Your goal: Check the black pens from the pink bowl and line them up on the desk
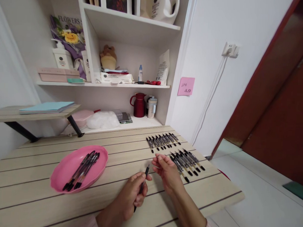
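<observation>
My left hand (135, 193) is closed around a black pen (142, 184), whose bare tip points up and away from me. Just to the right of that tip is my right hand (167, 171), thumb and fingertips pinched together. Whatever may be between them is too small or hidden to make out. Beyond my right hand lie two groups of pens side by side on the table: a farther row (162, 141) and a nearer row (187, 162). To the left, a pink scalloped plate (59, 169) holds several black pens (85, 171) in a loose bundle.
The striped wooden table (124, 159) ends at the right above a tiled floor. A small raised stand (5, 115) carries blue paper (47, 107) at the back left. Behind the table, white shelves hold a red jug (139, 105), a tumbler (152, 107) and bottles.
</observation>
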The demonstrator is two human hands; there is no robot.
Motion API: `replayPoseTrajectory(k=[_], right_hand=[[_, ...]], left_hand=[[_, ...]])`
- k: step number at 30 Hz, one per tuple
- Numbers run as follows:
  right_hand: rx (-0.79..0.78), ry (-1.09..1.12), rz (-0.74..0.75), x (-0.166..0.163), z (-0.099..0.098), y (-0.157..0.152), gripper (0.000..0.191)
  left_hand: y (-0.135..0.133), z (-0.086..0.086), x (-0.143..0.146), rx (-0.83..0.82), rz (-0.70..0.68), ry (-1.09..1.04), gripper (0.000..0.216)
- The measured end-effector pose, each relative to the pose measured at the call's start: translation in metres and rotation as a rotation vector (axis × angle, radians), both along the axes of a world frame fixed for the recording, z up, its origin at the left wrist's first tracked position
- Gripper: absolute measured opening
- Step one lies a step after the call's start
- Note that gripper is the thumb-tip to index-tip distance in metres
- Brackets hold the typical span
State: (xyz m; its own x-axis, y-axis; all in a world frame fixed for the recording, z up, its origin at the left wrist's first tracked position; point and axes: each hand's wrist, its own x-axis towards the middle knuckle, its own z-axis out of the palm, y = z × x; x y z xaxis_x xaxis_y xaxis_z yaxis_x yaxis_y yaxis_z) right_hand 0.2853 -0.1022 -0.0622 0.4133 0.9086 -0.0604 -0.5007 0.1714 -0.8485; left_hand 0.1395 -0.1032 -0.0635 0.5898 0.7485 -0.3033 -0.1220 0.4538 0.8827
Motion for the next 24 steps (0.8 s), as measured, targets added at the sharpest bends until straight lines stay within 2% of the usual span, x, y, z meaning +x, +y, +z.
replayPoseTrajectory(k=[3, 8, 11, 16, 24], right_hand=[[-0.076, -0.391, -0.079, 0.024, -0.001, -0.005, 0.029], [-0.248, -1.375, -0.075, 0.054, 0.005, -0.031, 0.026], [-0.379, -1.716, -0.022, 0.056, 0.008, -0.047, 0.023], [-0.482, -1.898, 0.082, 0.045, 0.004, -0.053, 0.020], [-0.630, -1.992, 0.154, 0.042, 0.007, -0.036, 0.017]], left_hand=[[0.001, 0.001, -0.001, -0.004, -0.010, -0.004, 0.029], [0.002, -0.001, -0.001, -0.009, -0.021, -0.009, 0.030], [0.002, -0.002, -0.001, -0.013, -0.023, -0.010, 0.031], [0.001, 0.000, 0.000, -0.021, -0.020, 0.002, 0.029], [0.003, -0.001, -0.002, -0.015, -0.041, -0.012, 0.029]])
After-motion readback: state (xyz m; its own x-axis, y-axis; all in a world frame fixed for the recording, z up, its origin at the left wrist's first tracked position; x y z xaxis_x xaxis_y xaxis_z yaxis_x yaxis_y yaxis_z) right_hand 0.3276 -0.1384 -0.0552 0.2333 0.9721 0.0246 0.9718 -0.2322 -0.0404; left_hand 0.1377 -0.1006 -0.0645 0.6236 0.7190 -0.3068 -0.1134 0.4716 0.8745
